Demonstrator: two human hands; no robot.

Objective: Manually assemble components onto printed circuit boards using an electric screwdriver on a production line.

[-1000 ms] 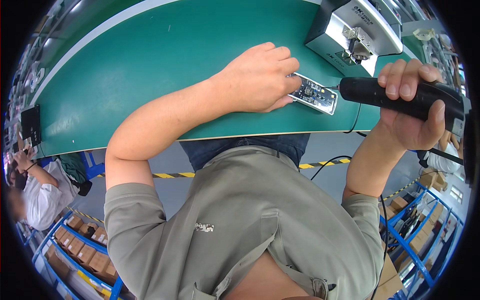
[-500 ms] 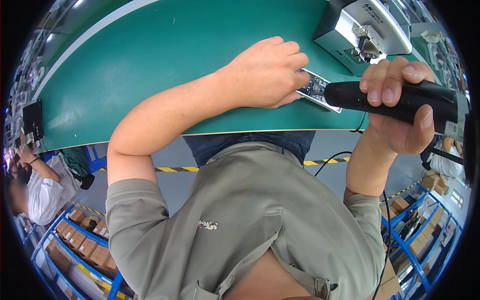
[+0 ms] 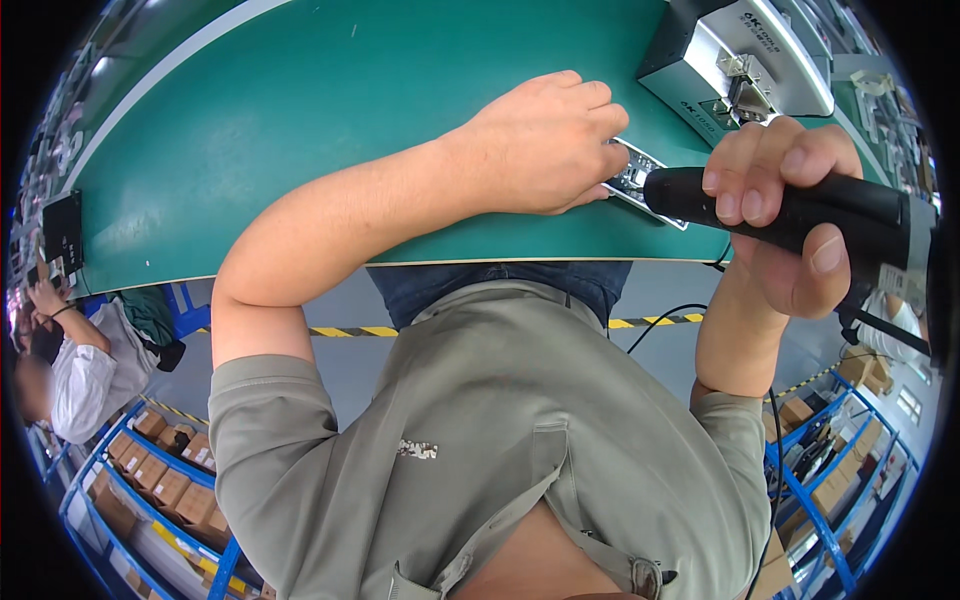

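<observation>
Seems busy screwing, holding the silver-edged circuit board (image 3: 634, 180) at the frame's upper right with the left hand (image 3: 560, 145) and gripping the black driver (image 3: 865, 210) in the right hand (image 3: 775, 170), and next needs a steady, straight push.

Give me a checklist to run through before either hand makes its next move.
1. Left hand on the silver case: ok, it holds the left end.
2. Right hand on the black tool: ok, wrapped around the body.
3. Tool's front end pointed at the circuit board: ok, it reaches in from the right.
4. Tool's tip touching the board: cannot tell, the tip is hidden.
5. Whole board in sight: not ok, the left hand and the tool each hide part.
6. Silver machine clear of the case: ok, green tabletop shows between them.
</observation>
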